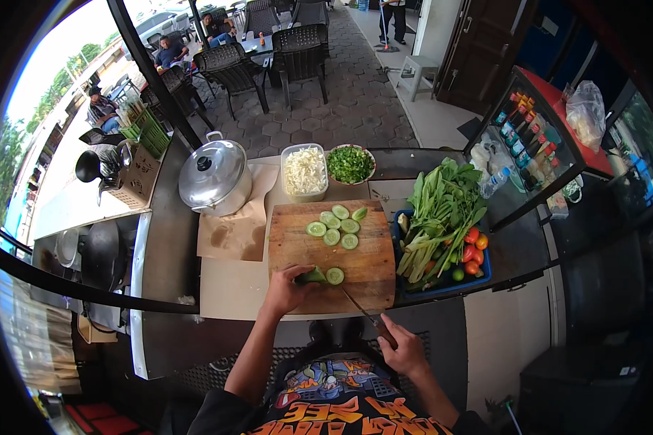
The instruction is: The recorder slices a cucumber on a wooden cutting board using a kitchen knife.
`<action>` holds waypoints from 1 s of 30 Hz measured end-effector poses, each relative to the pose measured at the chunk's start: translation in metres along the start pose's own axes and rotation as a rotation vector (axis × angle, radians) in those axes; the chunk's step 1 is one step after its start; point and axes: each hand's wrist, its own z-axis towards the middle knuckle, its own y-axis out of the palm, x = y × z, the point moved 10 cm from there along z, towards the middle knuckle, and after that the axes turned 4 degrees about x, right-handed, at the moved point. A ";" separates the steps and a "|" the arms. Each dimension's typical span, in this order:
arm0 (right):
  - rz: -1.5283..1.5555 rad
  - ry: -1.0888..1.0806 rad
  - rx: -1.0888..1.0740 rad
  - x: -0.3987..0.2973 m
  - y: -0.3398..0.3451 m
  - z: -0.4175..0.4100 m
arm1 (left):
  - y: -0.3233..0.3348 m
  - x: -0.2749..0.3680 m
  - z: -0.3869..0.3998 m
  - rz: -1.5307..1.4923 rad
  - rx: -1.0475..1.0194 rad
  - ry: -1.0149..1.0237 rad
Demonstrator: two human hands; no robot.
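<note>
On the wooden cutting board [288, 247], my left hand [289, 288] grips the end of a cut cucumber [311, 275]. One cucumber slice [334, 276] lies flat against its cut end. My right hand [402, 345] holds a kitchen knife [362, 310] by its brown handle over the board's near right edge, its blade tip close to that slice. Several more cucumber slices [332, 237] lie in a loose group on the board's upper half, with a cucumber end piece [359, 213] at their right.
Beyond the board stand a tub of shredded cabbage [305, 171] and a bowl of chopped green herbs [351, 165]. A lidded metal pot [216, 176] stands left. At right, a blue tray [487, 274] holds leafy greens and tomatoes. Farther off, several people are among chairs; one holds a mop.
</note>
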 end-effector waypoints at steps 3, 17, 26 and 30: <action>-0.102 -0.021 -0.114 0.004 0.002 0.009 | -0.012 -0.003 -0.009 0.016 0.072 0.022; -0.440 -0.408 -0.022 -0.023 0.003 0.096 | -0.024 -0.006 -0.020 0.030 0.118 0.008; -0.556 -0.369 -0.030 -0.003 -0.001 0.137 | -0.024 -0.003 -0.017 -0.007 0.130 0.033; -0.493 -0.223 -0.045 -0.002 -0.008 0.144 | -0.018 -0.005 -0.015 0.017 0.124 0.032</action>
